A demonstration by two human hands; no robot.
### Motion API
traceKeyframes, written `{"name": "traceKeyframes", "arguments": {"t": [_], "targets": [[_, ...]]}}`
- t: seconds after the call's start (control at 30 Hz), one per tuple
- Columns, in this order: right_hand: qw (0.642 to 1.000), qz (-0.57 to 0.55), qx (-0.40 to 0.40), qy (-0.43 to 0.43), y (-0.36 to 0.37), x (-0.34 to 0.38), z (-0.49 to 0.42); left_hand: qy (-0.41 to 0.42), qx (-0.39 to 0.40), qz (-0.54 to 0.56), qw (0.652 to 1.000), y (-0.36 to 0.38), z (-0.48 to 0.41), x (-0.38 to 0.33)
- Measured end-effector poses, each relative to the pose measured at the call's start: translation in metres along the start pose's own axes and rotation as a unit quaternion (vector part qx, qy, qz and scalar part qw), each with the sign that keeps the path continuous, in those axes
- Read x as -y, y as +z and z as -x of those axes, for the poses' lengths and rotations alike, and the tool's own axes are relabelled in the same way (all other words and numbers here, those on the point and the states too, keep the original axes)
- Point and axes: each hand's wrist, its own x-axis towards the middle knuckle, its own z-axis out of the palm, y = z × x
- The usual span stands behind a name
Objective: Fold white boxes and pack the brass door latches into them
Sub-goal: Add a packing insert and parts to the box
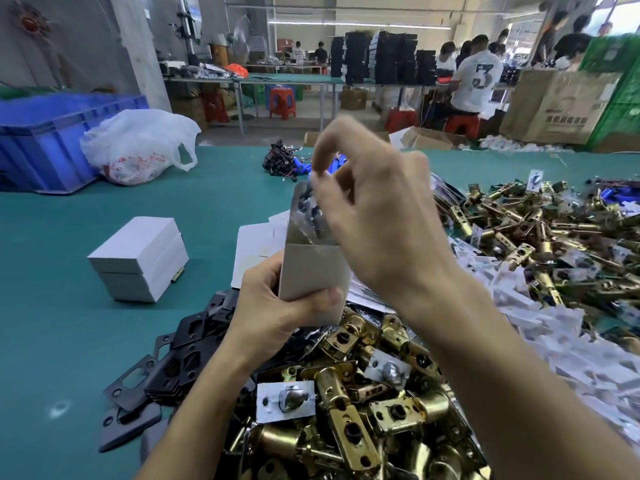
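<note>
**Open box held over the latch heap**

My left hand [277, 306] grips a white box [311, 275] upright by its lower half. The thumb lies across the front face and the fingers wrap behind. The top is open, with one flap standing at the back.

My right hand [370, 216] is above the opening with its fingers curled. Thumb and fingertips pinch a clear packet [309, 211] of small dark parts, whose lower end sits in the box mouth. The hand is blurred, so I cannot tell how firm the pinch is.

The box is held just above a heap of brass latches [349, 396] at the near edge of the green table [69, 306]. A second pile [519, 220] spreads at right. Black plates [173, 362] lie against the heap's left side, and flat blanks [256, 251] lie behind my left hand. A stack [138, 259] of closed white boxes stands well apart at left. Farther back, a white bag [138, 147] leans on a blue crate [52, 140], and people work at benches across the room.
</note>
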Motion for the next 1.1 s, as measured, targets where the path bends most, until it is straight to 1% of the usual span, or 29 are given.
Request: {"name": "traceKeyframes", "arguments": {"t": [0.1, 0.23, 0.3, 0.37, 0.47, 0.63, 0.73, 0.8, 0.83, 0.9, 0.97, 1.1], "targets": [[1.0, 0.023, 0.004, -0.019, 0.008, -0.004, -0.001, -0.002, -0.003, -0.004, 1.0, -0.001, 0.0, 0.001], [0.998, 0.037, -0.056, -0.002, 0.011, -0.011, -0.003, -0.003, -0.012, -0.004, 1.0, 0.0, 0.0, 0.002], [0.997, 0.06, -0.055, 0.007, 0.016, -0.011, -0.003, 0.003, -0.007, -0.014, 1.0, 0.0, -0.001, 0.003], [0.997, 0.067, -0.016, 0.025, 0.022, -0.008, 0.0, 0.013, 0.002, -0.02, 1.0, 0.0, -0.001, 0.004], [0.995, 0.063, 0.051, 0.063, 0.026, -0.007, 0.001, 0.015, -0.006, -0.014, 1.0, 0.0, -0.001, 0.004], [0.986, 0.001, 0.129, 0.104, 0.012, -0.01, 0.001, 0.006, -0.013, -0.019, 1.0, -0.002, -0.001, 0.004], [0.973, -0.005, 0.213, 0.089, 0.001, -0.011, 0.0, 0.003, -0.024, -0.015, 1.0, -0.002, -0.001, 0.005], [0.967, -0.013, 0.239, 0.084, -0.002, -0.012, -0.001, 0.002, -0.023, -0.009, 1.0, -0.001, -0.001, 0.004], [0.968, -0.025, 0.233, 0.091, -0.002, -0.012, -0.001, -0.001, -0.023, -0.004, 1.0, -0.001, -0.001, 0.004], [0.974, -0.049, 0.192, 0.11, 0.001, -0.01, -0.001, -0.013, -0.029, 0.0, 0.999, -0.002, -0.001, 0.006], [0.979, -0.042, 0.156, 0.125, 0.005, -0.007, -0.001, -0.021, -0.037, -0.008, 0.999, -0.004, -0.002, 0.007], [0.975, -0.078, 0.11, 0.174, 0.009, -0.006, -0.003, -0.01, -0.033, -0.002, 0.999, -0.006, -0.002, 0.008]]}}
